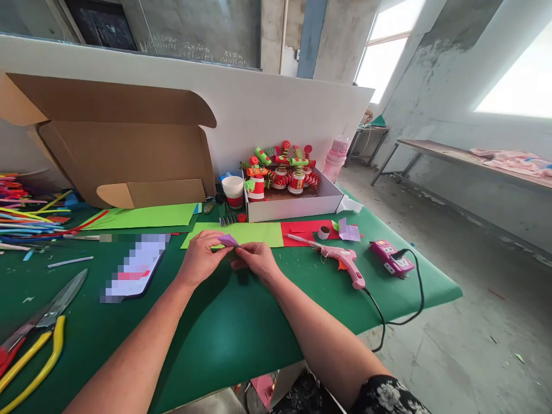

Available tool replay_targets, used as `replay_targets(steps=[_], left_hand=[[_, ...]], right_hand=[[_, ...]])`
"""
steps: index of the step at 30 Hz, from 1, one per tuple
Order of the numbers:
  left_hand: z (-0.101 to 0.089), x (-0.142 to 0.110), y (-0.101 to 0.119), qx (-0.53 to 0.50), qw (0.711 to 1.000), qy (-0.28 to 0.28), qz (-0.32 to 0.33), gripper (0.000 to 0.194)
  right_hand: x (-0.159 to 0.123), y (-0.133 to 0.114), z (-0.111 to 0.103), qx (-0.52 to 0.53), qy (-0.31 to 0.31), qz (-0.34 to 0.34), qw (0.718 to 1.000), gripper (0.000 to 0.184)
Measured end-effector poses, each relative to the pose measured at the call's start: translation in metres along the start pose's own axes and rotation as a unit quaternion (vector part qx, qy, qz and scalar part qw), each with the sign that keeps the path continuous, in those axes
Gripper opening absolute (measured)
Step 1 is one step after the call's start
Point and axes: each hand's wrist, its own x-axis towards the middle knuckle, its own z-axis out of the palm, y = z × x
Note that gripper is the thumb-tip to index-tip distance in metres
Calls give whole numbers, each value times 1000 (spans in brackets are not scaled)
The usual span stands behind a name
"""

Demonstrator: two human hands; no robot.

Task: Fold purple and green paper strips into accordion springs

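Note:
A small piece of purple paper [227, 240] is pinched between my two hands above the green table [207, 351]. My left hand [200, 256] grips it from the left, fingers closed on it. My right hand [257, 260] pinches its right end with thumb and forefinger. Just beyond my hands lies a light green paper sheet [254, 234], with a red paper sheet [295, 236] beside it. To the right of my right hand rests a pink glue gun [342, 261], its nozzle pointing left.
A white box [297, 208] holds several decorated paper-cup figures [297, 179]. Paper cups [233, 190] stand beside it. Yellow-handled scissors [54, 316] and a phone [140, 267] lie left; a purple power unit [391, 257] with a cable is right. An open cardboard box [125, 149] stands behind.

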Motion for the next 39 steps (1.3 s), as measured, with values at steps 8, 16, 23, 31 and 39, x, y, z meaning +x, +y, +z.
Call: replay_targets(steps=[8, 16, 23, 31, 39], left_hand=[[-2, -1, 3, 43, 995, -8, 93, 19], [-3, -3, 0, 98, 979, -22, 178, 26], [-4, -5, -1, 178, 949, -29, 257, 29], [-4, -4, 3, 257, 915, -21, 311, 36], [-2, -5, 6, 292, 900, -32, 323, 39]], right_hand=[[-1, -3, -1, 15, -6, 7, 1000, 23], [-2, -7, -2, 18, -1, 12, 1000, 27], [-1, -7, -7, 36, -5, 41, 999, 25], [-3, -13, -5, 79, -9, 75, 994, 18], [-1, -11, -8, 108, -16, 70, 992, 22]])
